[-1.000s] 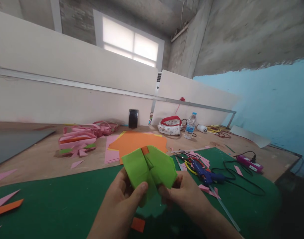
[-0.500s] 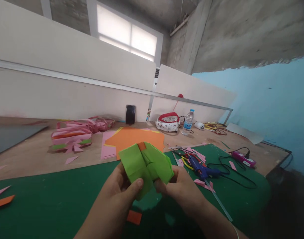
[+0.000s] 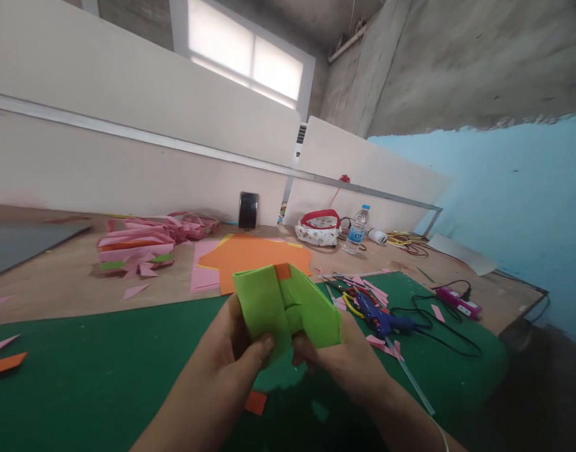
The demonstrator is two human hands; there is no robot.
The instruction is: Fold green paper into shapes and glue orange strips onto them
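Observation:
A folded piece of bright green paper or thin foam (image 3: 265,302), with a small orange strip (image 3: 282,271) at its top middle, is held up above the green mat (image 3: 127,370). My left hand (image 3: 235,351) grips its left part, thumb in front and fingers behind. On the other side my right hand (image 3: 337,355) pinches the lower right part, its thumb near the middle fold. Both hands are closed on the piece, and most fingers are hidden behind it. Below them an orange scrap (image 3: 256,402) lies on the mat.
Right of my hands lie a blue glue gun (image 3: 379,317), a glue stick (image 3: 412,380), pink scraps and a purple power strip (image 3: 458,302). Behind are orange sheets (image 3: 254,251), a phone (image 3: 248,210), a pouch (image 3: 318,229), a water bottle (image 3: 357,232) and pink folded pieces (image 3: 137,245).
The green piece has turned slightly and shifted a little to the right in my hands. Both hands keep their hold. The camera view has moved slightly.

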